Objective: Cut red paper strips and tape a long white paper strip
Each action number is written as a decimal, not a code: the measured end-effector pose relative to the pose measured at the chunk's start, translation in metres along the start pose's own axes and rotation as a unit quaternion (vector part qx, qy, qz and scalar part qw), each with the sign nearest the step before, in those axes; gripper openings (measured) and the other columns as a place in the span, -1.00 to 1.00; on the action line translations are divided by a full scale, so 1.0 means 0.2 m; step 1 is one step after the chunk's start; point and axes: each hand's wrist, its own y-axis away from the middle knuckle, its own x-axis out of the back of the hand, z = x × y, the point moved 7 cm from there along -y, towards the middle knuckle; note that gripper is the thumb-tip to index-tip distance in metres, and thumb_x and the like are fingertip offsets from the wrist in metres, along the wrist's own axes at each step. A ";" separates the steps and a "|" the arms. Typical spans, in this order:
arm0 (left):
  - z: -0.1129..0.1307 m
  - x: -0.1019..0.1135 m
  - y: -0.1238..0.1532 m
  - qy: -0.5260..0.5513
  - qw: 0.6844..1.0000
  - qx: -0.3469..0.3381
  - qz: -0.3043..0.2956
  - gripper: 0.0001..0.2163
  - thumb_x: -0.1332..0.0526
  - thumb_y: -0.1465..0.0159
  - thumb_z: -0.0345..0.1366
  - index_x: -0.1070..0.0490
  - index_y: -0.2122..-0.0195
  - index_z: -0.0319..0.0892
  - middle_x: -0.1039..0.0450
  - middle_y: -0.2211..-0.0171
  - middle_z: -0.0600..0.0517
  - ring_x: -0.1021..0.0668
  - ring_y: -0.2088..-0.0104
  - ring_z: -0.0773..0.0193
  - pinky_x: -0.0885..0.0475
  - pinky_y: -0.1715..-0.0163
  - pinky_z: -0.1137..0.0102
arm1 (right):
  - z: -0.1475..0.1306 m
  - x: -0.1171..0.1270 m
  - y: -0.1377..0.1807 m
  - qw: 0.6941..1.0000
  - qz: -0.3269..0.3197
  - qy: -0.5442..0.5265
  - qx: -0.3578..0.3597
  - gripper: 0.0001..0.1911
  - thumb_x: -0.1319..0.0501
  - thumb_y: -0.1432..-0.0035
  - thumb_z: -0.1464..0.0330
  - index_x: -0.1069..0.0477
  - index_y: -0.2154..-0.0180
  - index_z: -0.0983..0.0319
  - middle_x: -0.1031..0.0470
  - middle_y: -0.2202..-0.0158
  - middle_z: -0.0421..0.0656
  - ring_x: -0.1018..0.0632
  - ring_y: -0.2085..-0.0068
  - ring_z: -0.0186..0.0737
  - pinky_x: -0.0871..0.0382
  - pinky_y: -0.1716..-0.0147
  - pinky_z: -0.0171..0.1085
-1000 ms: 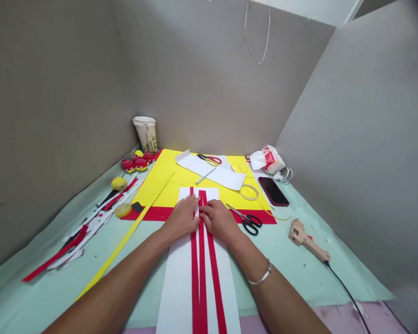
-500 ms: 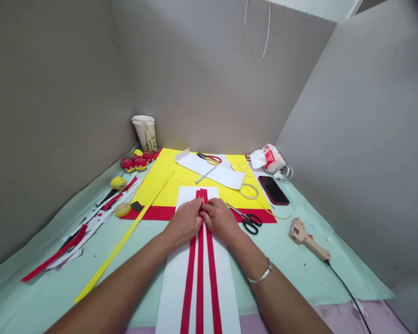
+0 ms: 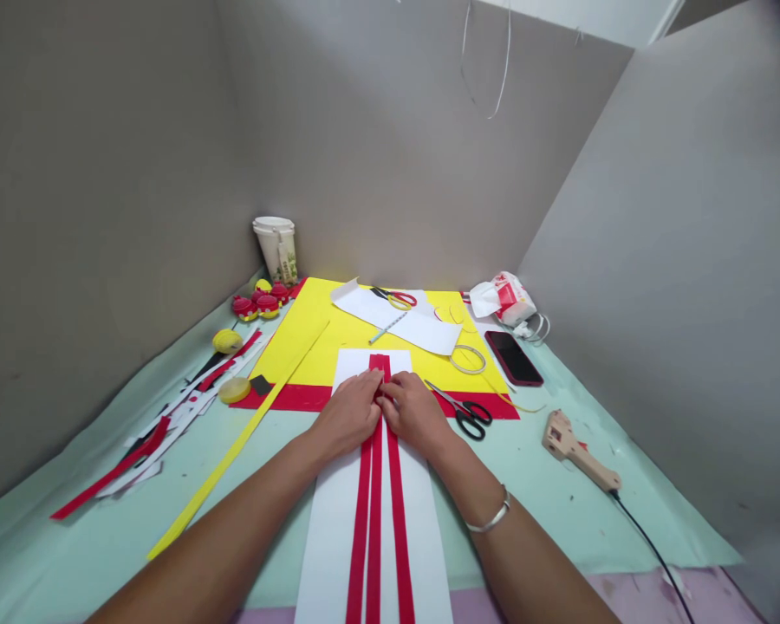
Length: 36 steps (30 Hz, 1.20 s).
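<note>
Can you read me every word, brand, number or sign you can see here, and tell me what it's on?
No text can be read.
Paper cup: print too small and blurred.
Tissue pack: red-and-white print, too blurred.
Phone: dark screen, no legible text.
Red strips and white sheet: no writing visible.

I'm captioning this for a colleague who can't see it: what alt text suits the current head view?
A person's left hand and right hand meet over three red strips lying lengthwise on a white sheet. A yellow sheet lies beyond; black-handled scissors and a glue gun are at right.
</note>
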 end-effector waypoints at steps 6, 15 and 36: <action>-0.01 -0.01 -0.01 -0.001 1.000 0.007 -0.006 -0.51 0.02 -0.24 -0.42 -0.20 -0.22 -0.28 -0.27 -0.24 -0.18 -0.29 -0.26 0.05 -0.16 -0.26 0.12 | 0.00 0.00 0.00 1.000 -0.001 -0.003 0.000 -0.79 -0.14 -0.27 0.37 -0.52 0.13 0.22 -0.45 0.20 -0.06 -0.41 0.16 -0.13 -0.33 0.12 -0.22; -0.01 -0.01 -0.01 -0.008 1.000 0.002 -0.013 -0.50 0.02 -0.25 -0.41 -0.19 -0.23 -0.31 -0.24 -0.25 -0.20 -0.28 -0.27 0.04 -0.16 -0.26 0.11 | 0.00 0.01 0.00 1.000 -0.007 -0.010 -0.006 -0.81 -0.14 -0.27 0.37 -0.52 0.15 0.22 -0.46 0.20 -0.05 -0.42 0.14 -0.13 -0.32 0.11 -0.21; -0.03 -0.04 -0.01 -0.031 0.999 -0.026 -0.010 -0.54 0.04 -0.32 -0.34 -0.16 -0.24 -0.30 -0.23 -0.25 -0.22 -0.26 -0.28 0.06 -0.13 -0.27 0.10 | 0.01 0.01 0.00 0.999 -0.009 -0.036 -0.024 -0.74 -0.13 -0.22 0.47 -0.43 0.05 0.27 -0.49 0.13 -0.03 -0.43 0.09 -0.12 -0.33 0.05 -0.21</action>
